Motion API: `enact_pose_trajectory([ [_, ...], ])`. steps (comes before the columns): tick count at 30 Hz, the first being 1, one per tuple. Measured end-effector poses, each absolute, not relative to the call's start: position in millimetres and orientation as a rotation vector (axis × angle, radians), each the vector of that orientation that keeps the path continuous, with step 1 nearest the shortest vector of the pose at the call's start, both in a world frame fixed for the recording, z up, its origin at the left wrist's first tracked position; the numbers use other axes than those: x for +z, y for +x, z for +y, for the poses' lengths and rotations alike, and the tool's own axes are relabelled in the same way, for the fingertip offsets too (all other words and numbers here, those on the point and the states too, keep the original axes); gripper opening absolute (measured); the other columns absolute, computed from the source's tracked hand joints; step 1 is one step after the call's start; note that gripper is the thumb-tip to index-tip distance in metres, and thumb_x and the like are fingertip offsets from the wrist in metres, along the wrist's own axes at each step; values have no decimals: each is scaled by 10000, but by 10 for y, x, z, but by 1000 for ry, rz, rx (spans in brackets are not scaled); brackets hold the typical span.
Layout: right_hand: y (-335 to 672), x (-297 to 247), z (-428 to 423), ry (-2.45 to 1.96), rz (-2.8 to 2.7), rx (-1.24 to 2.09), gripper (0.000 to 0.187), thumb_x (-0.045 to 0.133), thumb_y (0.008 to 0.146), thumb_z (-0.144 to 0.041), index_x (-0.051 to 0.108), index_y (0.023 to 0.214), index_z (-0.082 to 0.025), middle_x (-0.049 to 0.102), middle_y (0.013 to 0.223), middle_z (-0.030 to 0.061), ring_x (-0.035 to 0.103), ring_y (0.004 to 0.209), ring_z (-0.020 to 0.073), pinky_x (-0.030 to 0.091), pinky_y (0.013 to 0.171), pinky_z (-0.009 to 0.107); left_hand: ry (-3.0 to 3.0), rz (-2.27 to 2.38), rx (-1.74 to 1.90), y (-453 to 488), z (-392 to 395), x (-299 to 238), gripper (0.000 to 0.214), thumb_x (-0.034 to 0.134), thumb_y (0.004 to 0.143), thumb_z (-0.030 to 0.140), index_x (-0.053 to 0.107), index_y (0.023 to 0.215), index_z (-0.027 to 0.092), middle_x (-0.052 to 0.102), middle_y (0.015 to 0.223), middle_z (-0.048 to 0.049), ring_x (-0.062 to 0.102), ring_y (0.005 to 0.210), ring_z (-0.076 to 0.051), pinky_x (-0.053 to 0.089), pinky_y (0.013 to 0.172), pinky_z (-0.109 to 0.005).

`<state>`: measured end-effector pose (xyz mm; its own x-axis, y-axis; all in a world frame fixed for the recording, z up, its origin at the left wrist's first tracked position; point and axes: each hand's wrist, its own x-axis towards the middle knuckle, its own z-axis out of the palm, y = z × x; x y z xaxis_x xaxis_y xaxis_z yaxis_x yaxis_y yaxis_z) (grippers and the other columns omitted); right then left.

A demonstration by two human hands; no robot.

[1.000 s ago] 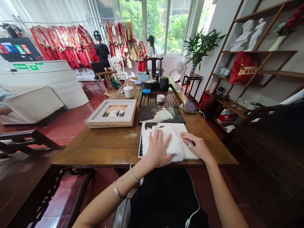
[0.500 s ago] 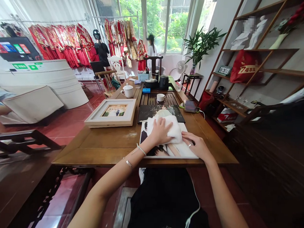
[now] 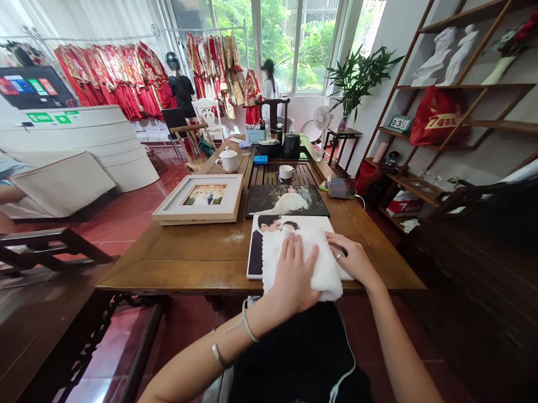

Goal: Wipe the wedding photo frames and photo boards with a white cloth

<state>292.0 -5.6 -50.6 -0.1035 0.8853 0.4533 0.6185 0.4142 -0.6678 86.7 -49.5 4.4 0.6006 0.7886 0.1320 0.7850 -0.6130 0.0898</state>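
Observation:
My left hand [image 3: 293, 276] lies flat, fingers stretched out, on a folded white cloth [image 3: 326, 274] that it presses onto a white photo print [image 3: 258, 248] at the near edge of the wooden table [image 3: 196, 260]. My right hand [image 3: 353, 260], with a ring on it, rests fingers down on the print's right side, touching the cloth's edge. The print shows two people. A darker photo print [image 3: 286, 200] lies just beyond it.
A cream picture frame [image 3: 201, 198] lies to the left. Further back are a slatted tea tray [image 3: 270, 173] with a white cup [image 3: 286, 172], a white teapot [image 3: 227, 160] and a dark kettle [image 3: 291, 144]. Wooden shelves [image 3: 448, 125] stand right, a dark bench [image 3: 42, 249] left.
My left hand slid the cloth from the print's far part back toward me, to the near edge. My right hand stayed on the print's right side.

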Motion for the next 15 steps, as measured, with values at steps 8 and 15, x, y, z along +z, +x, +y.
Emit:
enact_pose_trajectory([
  [8, 2942, -470, -76, -1240, -1844, 467, 345, 578, 731, -204, 740, 1035, -224, 686, 1204, 77, 614, 1156, 269, 488, 980, 404, 2678, 1677, 44, 1264, -353, 119, 930, 611, 746, 560, 277, 1482, 99, 257, 1519, -263, 128, 1405, -488, 93, 1107, -633],
  [15, 2937, -471, -71, -1264, -1851, 397, 459, 492, 681, -89, 736, 1044, -230, 685, 1209, 47, 626, 1131, 266, 497, 954, 379, 2777, 1593, 59, 1222, 262, 123, 845, 614, 770, 517, 332, 1459, 116, 327, 1482, -257, 234, 1377, -466, 149, 1091, -611],
])
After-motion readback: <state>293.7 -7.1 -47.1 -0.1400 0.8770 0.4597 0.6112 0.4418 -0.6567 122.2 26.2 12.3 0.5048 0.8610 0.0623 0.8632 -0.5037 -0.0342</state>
